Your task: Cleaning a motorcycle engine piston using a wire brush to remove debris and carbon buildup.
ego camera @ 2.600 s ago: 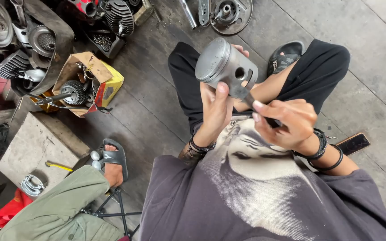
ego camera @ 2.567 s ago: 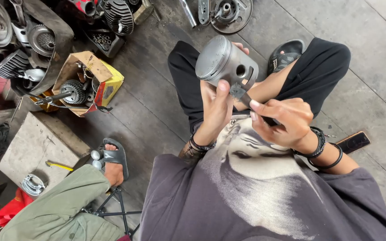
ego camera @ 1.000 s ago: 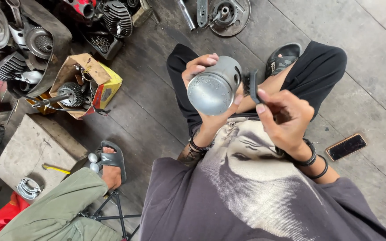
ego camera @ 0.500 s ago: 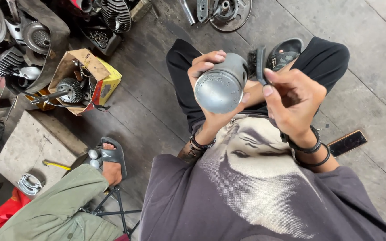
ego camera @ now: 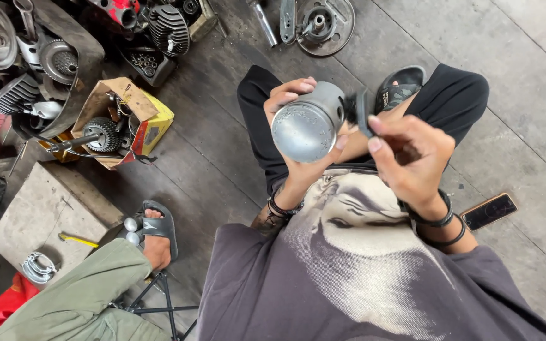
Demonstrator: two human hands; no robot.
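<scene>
Piston held up over the lap

Piston, a dull grey metal cylinder (ego camera: pixel 308 123), sits in the left hand (ego camera: pixel 298 136), its flat round crown turned toward the camera. The crown looks speckled and lightly scuffed, the skirt smoother and darker. The left fingers (ego camera: pixel 289 91) curl over the top and a thumb presses the lower rim. The right hand (ego camera: pixel 412 158) pinches a thin dark tool (ego camera: pixel 361 110), perhaps a small brush, against the piston's side. Below lies the grey concrete floor (ego camera: pixel 538 95), a black phone (ego camera: pixel 489 211) resting on it.
</scene>
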